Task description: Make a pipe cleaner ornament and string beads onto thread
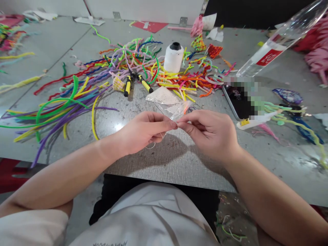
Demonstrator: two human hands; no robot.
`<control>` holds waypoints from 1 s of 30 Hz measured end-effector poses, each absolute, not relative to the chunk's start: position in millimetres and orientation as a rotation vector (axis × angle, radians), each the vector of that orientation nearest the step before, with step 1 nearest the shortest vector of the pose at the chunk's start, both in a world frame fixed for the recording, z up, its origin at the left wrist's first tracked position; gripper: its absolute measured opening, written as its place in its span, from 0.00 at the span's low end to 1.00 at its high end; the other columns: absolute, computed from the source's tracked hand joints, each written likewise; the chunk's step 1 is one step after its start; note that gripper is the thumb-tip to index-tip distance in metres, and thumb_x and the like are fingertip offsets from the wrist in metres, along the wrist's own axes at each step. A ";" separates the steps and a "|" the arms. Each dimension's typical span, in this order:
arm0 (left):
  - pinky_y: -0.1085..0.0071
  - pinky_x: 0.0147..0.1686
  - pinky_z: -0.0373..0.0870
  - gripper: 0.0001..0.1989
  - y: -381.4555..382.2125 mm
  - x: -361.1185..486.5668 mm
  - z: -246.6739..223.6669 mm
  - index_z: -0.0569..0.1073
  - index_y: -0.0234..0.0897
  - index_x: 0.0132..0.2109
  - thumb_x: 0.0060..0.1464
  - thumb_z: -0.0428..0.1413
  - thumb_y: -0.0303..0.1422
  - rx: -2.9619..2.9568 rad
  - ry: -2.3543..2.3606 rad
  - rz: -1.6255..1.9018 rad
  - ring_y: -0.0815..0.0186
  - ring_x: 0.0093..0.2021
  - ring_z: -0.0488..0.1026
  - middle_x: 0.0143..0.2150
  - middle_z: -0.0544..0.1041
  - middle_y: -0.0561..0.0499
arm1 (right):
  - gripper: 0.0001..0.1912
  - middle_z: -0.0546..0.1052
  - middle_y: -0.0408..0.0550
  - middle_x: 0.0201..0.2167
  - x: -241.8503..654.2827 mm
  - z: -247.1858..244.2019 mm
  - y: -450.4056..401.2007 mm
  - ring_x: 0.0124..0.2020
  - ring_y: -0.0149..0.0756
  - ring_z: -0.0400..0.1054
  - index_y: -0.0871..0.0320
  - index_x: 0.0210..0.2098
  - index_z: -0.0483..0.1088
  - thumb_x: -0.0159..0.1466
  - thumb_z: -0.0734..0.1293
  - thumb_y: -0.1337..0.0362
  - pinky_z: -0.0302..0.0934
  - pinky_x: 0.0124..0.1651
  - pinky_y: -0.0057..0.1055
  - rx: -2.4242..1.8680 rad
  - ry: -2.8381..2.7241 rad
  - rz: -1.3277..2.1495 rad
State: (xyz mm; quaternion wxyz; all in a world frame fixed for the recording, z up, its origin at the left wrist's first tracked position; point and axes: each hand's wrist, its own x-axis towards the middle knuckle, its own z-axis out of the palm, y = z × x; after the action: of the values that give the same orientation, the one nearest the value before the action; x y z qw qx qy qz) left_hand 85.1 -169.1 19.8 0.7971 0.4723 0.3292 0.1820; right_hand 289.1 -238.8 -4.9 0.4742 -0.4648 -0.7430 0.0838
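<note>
Over the grey table my left hand (150, 131) pinches a thin pale thread (151, 146), which loops below its fingers. The fingertips of my right hand (208, 133) are pressed together and meet those of my left hand; whatever lies between them is too small to name. Just beyond both hands is a clear plastic bag (164, 96) of small white pieces. Black-and-yellow pliers (135, 82) lie behind my left hand, and a white thread spool (173, 58) stands upright farther back.
Colourful fuzzy stems (58, 102) spread over the left and back of the table (107, 162). A phone (239, 100), a white cutter (256, 121), blue-handled pliers (306, 130) and a tilted plastic bottle (271, 51) are at the right.
</note>
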 end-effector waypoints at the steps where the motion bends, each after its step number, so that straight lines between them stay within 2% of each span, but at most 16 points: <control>1: 0.75 0.21 0.43 0.14 -169.4 85.1 20.0 0.78 0.33 0.30 0.46 0.76 0.33 1.020 0.715 0.402 0.78 0.22 0.50 0.21 0.57 0.61 | 0.09 0.84 0.44 0.30 289.3 -6.9 -237.8 0.28 0.35 0.74 0.50 0.37 0.81 0.74 0.72 0.58 0.67 0.33 0.33 -1.148 -1.822 0.180; 5: 0.75 0.21 0.43 0.15 -171.2 85.6 21.4 0.78 0.33 0.30 0.46 0.76 0.34 1.020 0.733 0.419 0.78 0.22 0.50 0.21 0.57 0.61 | 0.17 0.78 0.44 0.25 288.5 -11.1 -235.0 0.26 0.35 0.71 0.51 0.33 0.77 0.78 0.67 0.53 0.64 0.32 0.34 -1.202 -1.778 0.123; 8: 0.75 0.21 0.42 0.14 -171.4 86.1 21.7 0.79 0.32 0.31 0.46 0.75 0.34 1.018 0.733 0.425 0.78 0.22 0.50 0.21 0.57 0.61 | 0.22 0.71 0.42 0.20 289.8 -7.6 -235.4 0.22 0.33 0.65 0.52 0.29 0.72 0.80 0.63 0.54 0.59 0.28 0.33 -1.172 -1.734 0.156; 10: 0.75 0.21 0.43 0.14 -170.9 86.0 21.3 0.79 0.33 0.31 0.48 0.75 0.35 1.025 0.721 0.425 0.78 0.22 0.50 0.22 0.57 0.61 | 0.19 0.67 0.39 0.19 291.5 -4.1 -236.7 0.20 0.31 0.59 0.52 0.32 0.73 0.79 0.64 0.56 0.56 0.26 0.32 -1.123 -1.776 0.191; 13: 0.75 0.21 0.44 0.16 -169.8 84.9 20.4 0.77 0.34 0.29 0.47 0.76 0.37 1.039 0.703 0.403 0.78 0.22 0.50 0.22 0.57 0.61 | 0.05 0.63 0.34 0.20 292.8 -1.8 -238.1 0.19 0.28 0.55 0.53 0.42 0.76 0.74 0.71 0.59 0.57 0.27 0.30 -1.050 -1.863 0.242; 16: 0.75 0.21 0.44 0.17 -169.4 83.3 20.3 0.77 0.34 0.30 0.46 0.77 0.37 1.052 0.691 0.357 0.78 0.22 0.49 0.22 0.56 0.62 | 0.04 0.66 0.33 0.19 291.6 -3.1 -238.3 0.18 0.26 0.56 0.54 0.42 0.77 0.73 0.73 0.61 0.56 0.25 0.28 -1.018 -1.875 0.312; 20: 0.76 0.21 0.45 0.18 -170.1 82.8 21.6 0.77 0.34 0.29 0.47 0.77 0.39 1.071 0.668 0.337 0.78 0.22 0.49 0.21 0.55 0.62 | 0.10 0.74 0.37 0.21 290.2 -3.1 -238.6 0.19 0.28 0.61 0.53 0.37 0.77 0.75 0.70 0.58 0.57 0.26 0.29 -1.071 -1.871 0.305; 23: 0.76 0.21 0.49 0.16 -170.3 83.0 20.4 0.78 0.35 0.30 0.49 0.76 0.38 1.129 0.676 0.357 0.77 0.22 0.53 0.21 0.59 0.61 | 0.14 0.76 0.40 0.22 289.0 -2.5 -239.5 0.20 0.30 0.64 0.51 0.35 0.76 0.76 0.69 0.54 0.59 0.27 0.30 -1.091 -1.856 0.258; 26: 0.75 0.22 0.50 0.16 -170.4 82.2 16.6 0.79 0.35 0.31 0.50 0.76 0.39 1.229 0.712 0.407 0.76 0.22 0.57 0.22 0.64 0.59 | 0.21 0.73 0.41 0.21 286.1 -3.8 -240.1 0.21 0.31 0.64 0.52 0.32 0.73 0.78 0.65 0.50 0.59 0.27 0.31 -1.167 -1.823 0.214; 30: 0.74 0.21 0.49 0.16 -171.4 80.8 14.1 0.80 0.36 0.33 0.52 0.74 0.42 1.300 0.739 0.434 0.75 0.22 0.58 0.21 0.66 0.58 | 0.32 0.63 0.40 0.15 286.0 -7.0 -238.9 0.19 0.31 0.58 0.52 0.22 0.64 0.79 0.61 0.43 0.54 0.25 0.33 -1.235 -1.743 0.269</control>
State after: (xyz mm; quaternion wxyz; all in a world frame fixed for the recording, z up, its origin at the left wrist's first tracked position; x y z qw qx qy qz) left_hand 80.8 -171.4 14.1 0.7121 0.5862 0.3332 0.1957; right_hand 286.0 -238.9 -7.0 0.4744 -0.5048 -0.7127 0.1100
